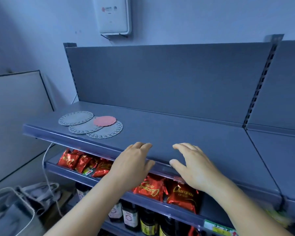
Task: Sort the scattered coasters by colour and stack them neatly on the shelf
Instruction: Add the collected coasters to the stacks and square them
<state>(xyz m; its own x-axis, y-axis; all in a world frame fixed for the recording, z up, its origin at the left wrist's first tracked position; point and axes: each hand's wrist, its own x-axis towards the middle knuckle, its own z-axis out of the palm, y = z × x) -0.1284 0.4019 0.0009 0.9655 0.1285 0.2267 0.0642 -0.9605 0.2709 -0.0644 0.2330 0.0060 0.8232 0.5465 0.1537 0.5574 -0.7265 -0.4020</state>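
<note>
On the left end of the grey top shelf (186, 133) lie three round grey lace coasters (76, 118), overlapping one another in a row. A smaller pink coaster (104, 121) rests on top of them. My left hand (133, 162) hovers over the shelf's front edge with relaxed fingers and holds nothing. My right hand (192, 164) is beside it, fingers spread over the same edge, also holding nothing. Both hands are well to the right of the coasters.
Red foil snack packets (180, 193) fill the shelf below, and dark bottles (129, 215) stand under those. A white wall box (115, 14) hangs above. A framed board (19, 103) leans at the left, with bags and a cable on the floor.
</note>
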